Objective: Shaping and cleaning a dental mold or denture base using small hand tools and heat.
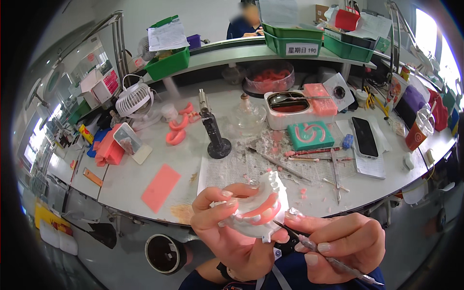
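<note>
Left fingers [218, 211] grip the tooth model [255, 229], lower centre of frame; right fingers [340, 241] pinch a metal pick [344, 268], long axis sloping down-right, tip at model's right side, contact unclear from here.

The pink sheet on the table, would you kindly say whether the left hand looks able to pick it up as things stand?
Probably not: the left hand is holding the white model, so its grip looks occupied, though nothing seems to lie over the pink sheet.
</note>
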Motion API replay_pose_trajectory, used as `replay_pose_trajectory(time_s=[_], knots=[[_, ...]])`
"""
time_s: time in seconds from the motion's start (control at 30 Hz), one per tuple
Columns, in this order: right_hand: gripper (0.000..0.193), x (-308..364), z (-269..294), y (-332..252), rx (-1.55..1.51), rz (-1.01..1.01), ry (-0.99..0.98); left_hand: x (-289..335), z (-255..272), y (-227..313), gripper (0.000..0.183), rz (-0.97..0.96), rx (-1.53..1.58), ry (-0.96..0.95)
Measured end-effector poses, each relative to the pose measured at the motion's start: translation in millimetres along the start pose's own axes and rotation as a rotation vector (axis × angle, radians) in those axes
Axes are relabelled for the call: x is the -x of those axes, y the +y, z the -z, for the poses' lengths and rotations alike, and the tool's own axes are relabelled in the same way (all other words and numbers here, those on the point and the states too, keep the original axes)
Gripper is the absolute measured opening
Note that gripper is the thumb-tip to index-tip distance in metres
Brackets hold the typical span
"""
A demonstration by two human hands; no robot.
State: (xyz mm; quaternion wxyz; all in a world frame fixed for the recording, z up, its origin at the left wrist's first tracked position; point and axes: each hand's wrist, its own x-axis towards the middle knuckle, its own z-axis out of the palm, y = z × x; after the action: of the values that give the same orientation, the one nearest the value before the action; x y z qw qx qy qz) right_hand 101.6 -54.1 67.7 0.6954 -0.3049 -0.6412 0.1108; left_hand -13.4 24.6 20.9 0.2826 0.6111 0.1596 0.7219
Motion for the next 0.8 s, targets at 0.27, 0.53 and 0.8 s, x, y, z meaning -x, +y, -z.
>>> replay_pose_trajectory(time_s=[0.27, 0.53, 0.8], knots=[[0.025, -2.7, 0.5, -0.1, 0.018, 0.01, -0.062, 1.4, 0.8, 1.8, 0.065, 0.036, 0.001, 0.051], [0.027, -1.0, -2.0, 2.4, 0.017, 0.011, 0.001, 3.6, 3.2, -0.8, 0.068, 0.059, -0.014, 0.029], [0.027, -1.5, -1.5, 4.1, 0.082, 0.025, 0.003, 5.0, 2.6, 1.3, 0.073, 0.042, -0.12, 0.08]])
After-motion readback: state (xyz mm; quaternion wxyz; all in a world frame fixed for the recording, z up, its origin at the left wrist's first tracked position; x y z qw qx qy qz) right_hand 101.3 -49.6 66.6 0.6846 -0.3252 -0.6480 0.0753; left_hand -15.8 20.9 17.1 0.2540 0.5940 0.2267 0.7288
